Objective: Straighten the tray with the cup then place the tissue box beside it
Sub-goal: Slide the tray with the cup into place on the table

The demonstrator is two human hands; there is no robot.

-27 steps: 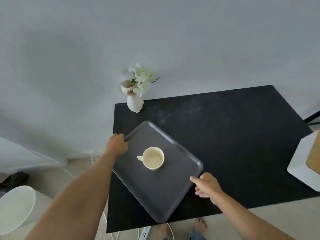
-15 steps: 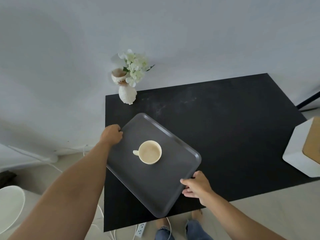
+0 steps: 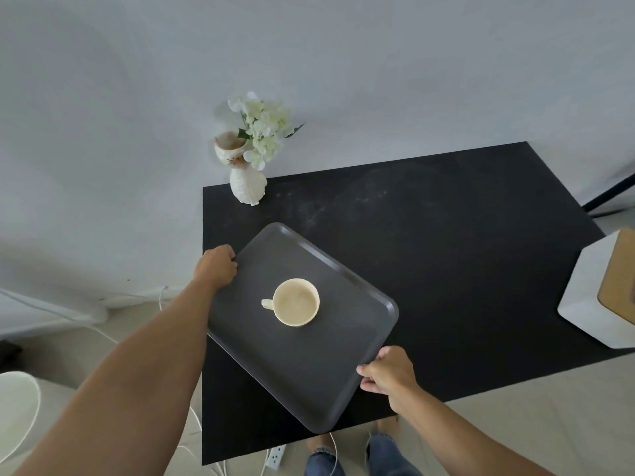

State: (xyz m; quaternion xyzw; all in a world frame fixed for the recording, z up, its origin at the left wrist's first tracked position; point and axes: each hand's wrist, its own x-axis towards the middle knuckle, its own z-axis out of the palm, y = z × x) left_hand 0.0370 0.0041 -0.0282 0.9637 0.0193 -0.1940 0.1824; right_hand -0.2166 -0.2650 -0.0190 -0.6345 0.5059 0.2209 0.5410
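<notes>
A dark grey tray lies skewed on the left part of the black table, one corner jutting past the near edge. A cream cup stands upright near the tray's middle, handle to the left. My left hand grips the tray's left rim. My right hand grips the tray's right rim near the front. The white tissue box with a wooden top sits at the table's right edge, partly out of frame, well away from both hands.
A white vase with pale flowers stands at the table's far left corner against the wall. Cables and a power strip lie on the floor below. A white round seat is at lower left. My feet are near the front edge.
Both hands stay on the tray. The tray has turned slightly, with my right hand sliding nearer along its rim. The camera has shifted, so the scene sits a bit lower and to the right.
</notes>
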